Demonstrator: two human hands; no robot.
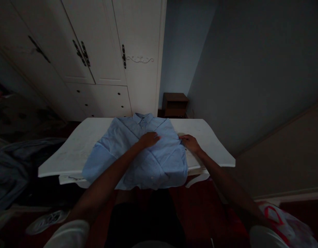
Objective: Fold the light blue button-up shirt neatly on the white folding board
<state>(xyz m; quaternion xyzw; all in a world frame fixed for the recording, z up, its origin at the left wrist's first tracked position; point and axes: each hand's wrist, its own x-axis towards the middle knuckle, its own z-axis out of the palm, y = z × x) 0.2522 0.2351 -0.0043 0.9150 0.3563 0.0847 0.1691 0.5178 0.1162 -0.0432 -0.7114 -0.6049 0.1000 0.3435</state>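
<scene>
A light blue button-up shirt (123, 137) lies spread on a white table (71, 148), its collar at the far edge and its lower part hanging over the near edge. One sleeve is laid across the front of the shirt on the right. My left hand (149, 139) rests on the chest of the shirt with its fingers stretched out to the right. At the shirt's right side, my right hand (190, 142) pinches the fabric between thumb and fingers.
A white wardrobe (102, 41) with dark handles stands behind the table. A small brown nightstand (175, 97) is in the back corner. Dark clothing (17, 165) lies at the left. On the floor are a shoe (46, 220) and a plastic bag (288, 220).
</scene>
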